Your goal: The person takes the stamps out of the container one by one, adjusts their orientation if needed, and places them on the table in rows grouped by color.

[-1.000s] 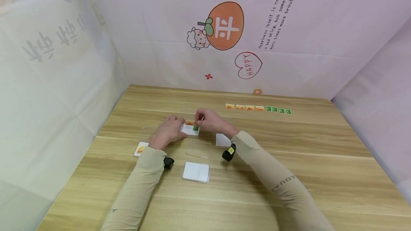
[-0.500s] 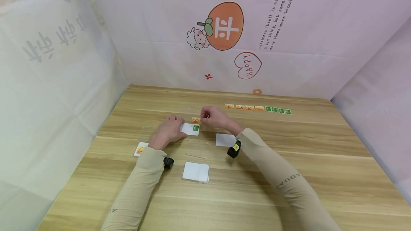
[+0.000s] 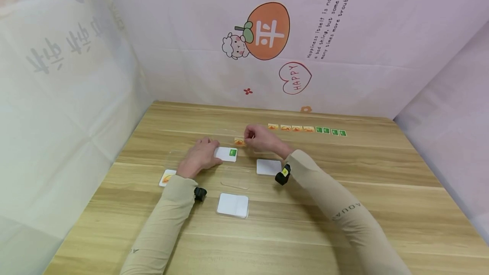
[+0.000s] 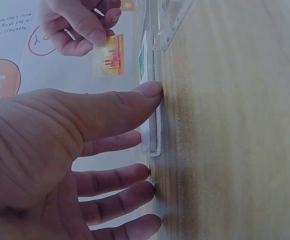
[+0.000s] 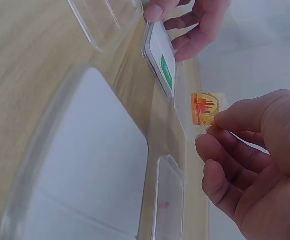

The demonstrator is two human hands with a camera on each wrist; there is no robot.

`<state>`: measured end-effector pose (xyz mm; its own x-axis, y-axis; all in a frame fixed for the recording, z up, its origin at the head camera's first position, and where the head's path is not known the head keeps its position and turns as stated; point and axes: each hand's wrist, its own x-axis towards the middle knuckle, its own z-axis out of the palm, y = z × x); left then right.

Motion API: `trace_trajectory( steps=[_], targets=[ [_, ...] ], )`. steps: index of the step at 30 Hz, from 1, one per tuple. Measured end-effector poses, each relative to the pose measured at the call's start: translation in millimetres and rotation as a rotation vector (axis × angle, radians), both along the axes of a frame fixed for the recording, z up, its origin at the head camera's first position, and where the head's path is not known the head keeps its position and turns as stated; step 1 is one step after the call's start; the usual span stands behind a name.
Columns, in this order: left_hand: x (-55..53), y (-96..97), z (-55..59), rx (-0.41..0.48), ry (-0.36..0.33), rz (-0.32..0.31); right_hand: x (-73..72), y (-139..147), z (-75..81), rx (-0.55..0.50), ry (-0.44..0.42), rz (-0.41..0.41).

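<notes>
My right hand [image 3: 263,140] pinches an orange-yellow stamp [image 5: 205,108] between thumb and forefinger, raised off the tabletop. To its left, my left hand [image 3: 200,156] holds a small clear plastic case [image 4: 152,140] by its left end, thumb on the near edge and forefinger on the far one; the other fingers reach down behind it. A white card [image 3: 223,154] fills that case, and a green stamp [image 3: 232,152] lies at the card's right end. The held stamp is beyond and to the right of the card, apart from it.
Several orange stamps [image 3: 297,128] and green stamps [image 3: 326,130] lie in a row at the back. Further cases with white cards stand to the right [image 3: 269,166] and in front [image 3: 232,205]. Another case [image 3: 168,177], bearing an orange stamp, is partly behind the left wrist.
My right hand has drawn back from the card to the right and slightly away, carrying the orange stamp. The green stamp stays on the card; my left hand has barely moved.
</notes>
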<state>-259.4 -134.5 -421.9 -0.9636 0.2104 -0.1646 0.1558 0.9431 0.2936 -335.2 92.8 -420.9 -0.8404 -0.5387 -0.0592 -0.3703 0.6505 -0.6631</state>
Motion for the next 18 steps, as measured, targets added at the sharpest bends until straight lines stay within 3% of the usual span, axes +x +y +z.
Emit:
trace_trajectory(
  steps=[18],
  targets=[
    [0.3,-0.3,-1.3,0.009,0.004,0.002,-19.3,3.7,7.0,0.056,0.026,-0.014]
  ],
)
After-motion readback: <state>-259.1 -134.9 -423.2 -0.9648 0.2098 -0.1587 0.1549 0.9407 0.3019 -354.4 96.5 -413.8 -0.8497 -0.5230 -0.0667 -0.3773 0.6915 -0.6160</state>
